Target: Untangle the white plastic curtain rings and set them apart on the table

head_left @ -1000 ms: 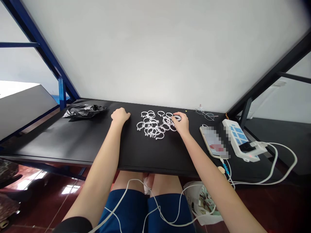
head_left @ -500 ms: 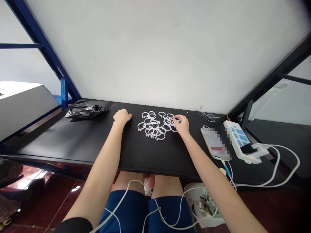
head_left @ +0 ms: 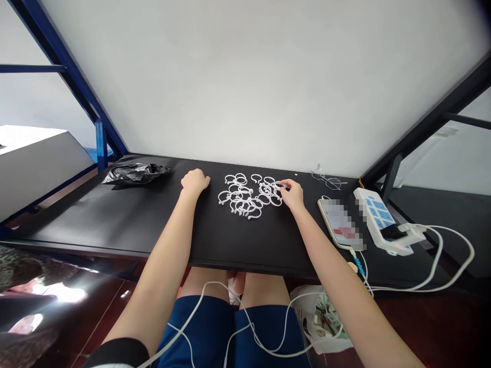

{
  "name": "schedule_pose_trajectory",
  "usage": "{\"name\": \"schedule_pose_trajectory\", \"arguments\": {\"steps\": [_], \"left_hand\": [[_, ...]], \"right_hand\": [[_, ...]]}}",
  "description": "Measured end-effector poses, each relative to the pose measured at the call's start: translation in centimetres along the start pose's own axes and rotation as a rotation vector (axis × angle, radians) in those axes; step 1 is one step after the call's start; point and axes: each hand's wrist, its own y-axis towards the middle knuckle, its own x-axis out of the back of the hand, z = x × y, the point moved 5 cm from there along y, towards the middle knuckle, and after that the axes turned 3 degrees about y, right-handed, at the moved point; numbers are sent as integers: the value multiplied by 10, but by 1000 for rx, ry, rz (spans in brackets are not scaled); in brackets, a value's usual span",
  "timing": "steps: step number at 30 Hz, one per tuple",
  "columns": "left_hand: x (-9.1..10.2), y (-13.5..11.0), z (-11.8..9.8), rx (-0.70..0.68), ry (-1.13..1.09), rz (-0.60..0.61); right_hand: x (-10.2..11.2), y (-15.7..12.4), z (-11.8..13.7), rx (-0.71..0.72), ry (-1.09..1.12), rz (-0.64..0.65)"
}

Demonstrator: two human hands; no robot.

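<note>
Bag (head_left: 134, 174) of crumpled black plastic lies at the far left of the tabletop (head_left: 107, 225), well apart from our hands and, we judge, simply pushed out of the way. Next comes our left hand (head_left: 195, 181), curled into a loose fist with the knuckles up. It rests on the tabletop just left of the rings (head_left: 245, 194), and we cannot see anything inside it. It looks parked there to steady us.

The white rings lie flat in a loose heap between our two hands, within reach of either. The heap is wider than it is deep, so its long axis runs left to right along the back edge. The gaps in the rings face every which way.

Our right hand (head_left: 293, 194) points left into the heap's right edge, thumb and forefinger closed on one ring (head_left: 281, 185). We cannot tell which way its gap faces.

Further right are glasses (head_left: 326, 180) near the wall, then a phone (head_left: 339, 225) just beside a power strip (head_left: 379, 220). Both lie lengthwise away from us, and the phone is kept close by its short cable.
</note>
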Motion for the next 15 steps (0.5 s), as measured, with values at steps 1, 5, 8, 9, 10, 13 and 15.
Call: {"name": "schedule_pose_trajectory", "arguments": {"steps": [1,5,8,9,10,13,15], "left_hand": [[0,0,0,-2,-3,-6],[-2,1,-1,-12,-15,-13],[-1,0,-4,-26,-31,-37],[0,-1,-6,-36,-39,-49],[0,-2,-7,-45,-48,-63],[2,-4,-11,-72,-81,-115],[4,-5,-12,-82,-105,-149]], "right_hand": [[0,0,0,6,-2,0],[-1,-2,3,25,-11,5],[-1,-2,5,46,-23,5],[-1,-2,5,47,-25,6],[-1,-2,4,45,-27,10],[-2,-2,3,43,-32,16],[-2,-2,3,50,-37,12]]}}
